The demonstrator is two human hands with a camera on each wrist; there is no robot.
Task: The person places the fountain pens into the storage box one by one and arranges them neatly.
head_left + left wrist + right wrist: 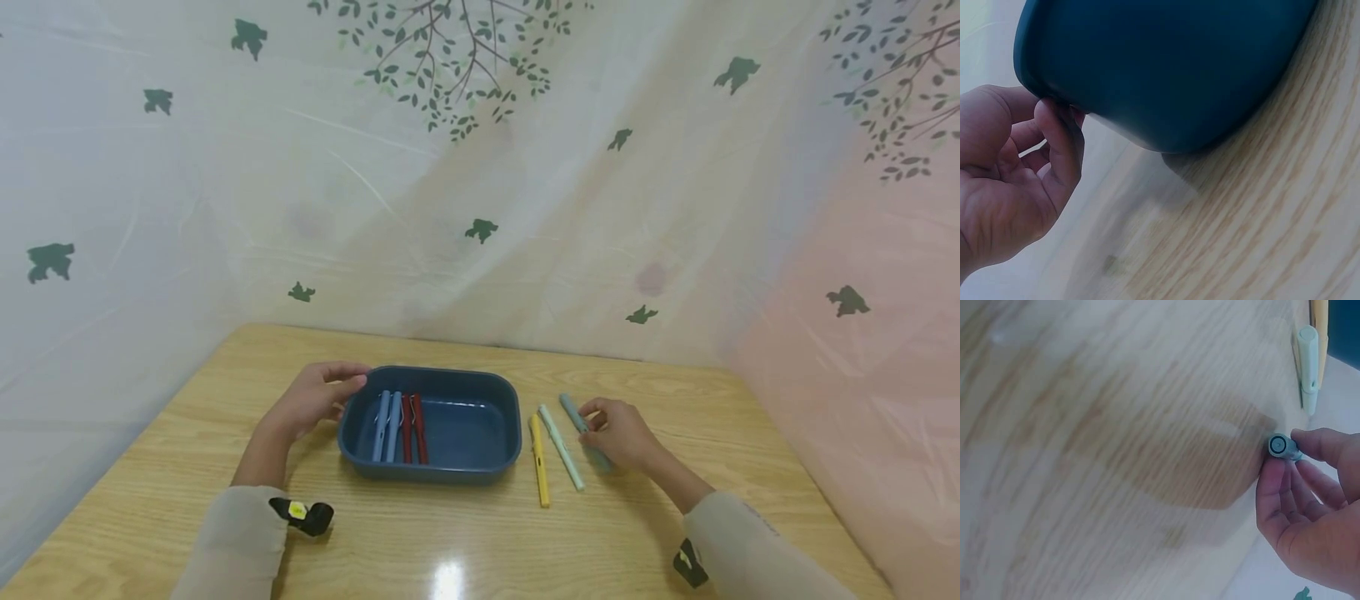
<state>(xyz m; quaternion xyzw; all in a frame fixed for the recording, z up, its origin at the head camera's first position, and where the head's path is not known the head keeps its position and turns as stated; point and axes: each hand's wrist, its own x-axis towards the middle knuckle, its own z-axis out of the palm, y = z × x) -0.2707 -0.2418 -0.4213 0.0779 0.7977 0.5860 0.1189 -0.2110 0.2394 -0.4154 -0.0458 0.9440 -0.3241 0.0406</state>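
A dark blue tray [501, 400] sits mid-table and holds two light blue pens [387, 426] and two red pens [413, 427]. My left hand [318, 397] grips the tray's left rim [1047, 94], thumb over the edge. To the tray's right lie a yellow pen [539, 460] and a pale mint pen [561, 447]. My right hand [618, 432] pinches a grey-green pen [572, 411] that still lies low at the table. In the right wrist view, the grey-green pen's round end [1278, 446] shows between thumb and fingers, with the mint pen [1308, 365] beyond it.
The wooden table [450, 542] is backed by a pale curtain with bird and branch prints [480, 167] close behind its far edge. Bare wood stretches along the front of the table. Small black devices sit on both wrists [303, 516].
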